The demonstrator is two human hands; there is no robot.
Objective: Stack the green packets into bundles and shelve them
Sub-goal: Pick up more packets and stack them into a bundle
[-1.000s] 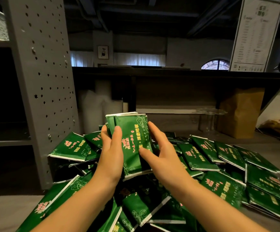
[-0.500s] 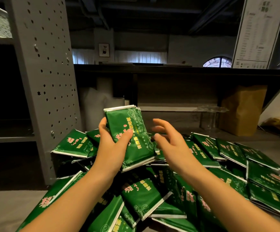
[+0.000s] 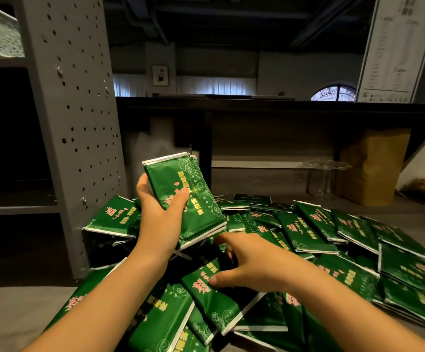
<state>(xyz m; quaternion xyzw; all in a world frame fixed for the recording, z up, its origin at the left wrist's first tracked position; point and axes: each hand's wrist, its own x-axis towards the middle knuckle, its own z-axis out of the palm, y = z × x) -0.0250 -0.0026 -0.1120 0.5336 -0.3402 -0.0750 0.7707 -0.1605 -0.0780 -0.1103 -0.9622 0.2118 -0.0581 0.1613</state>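
Observation:
My left hand (image 3: 160,219) grips a small bundle of green packets (image 3: 193,199), held upright above the heap with the thumb across its front. My right hand (image 3: 252,262) is down in the heap, thumb on top of a loose green packet (image 3: 214,298) and fingers reaching past its far edge. A heap of green packets (image 3: 308,232) with white edges and pink print spreads over the grey surface from the left of centre to the right edge.
A grey perforated shelf upright (image 3: 79,118) stands at the left, with dark shelf levels (image 3: 16,207) beside it. Behind the heap are a dark bench (image 3: 269,105), a brown paper bag (image 3: 371,166), a clear stand (image 3: 320,174) and a tall white sign (image 3: 396,47).
My right hand let go of the bundle and dropped into the heap onto a loose packet. My left hand alone now holds the bundle, tilted a little to the left.

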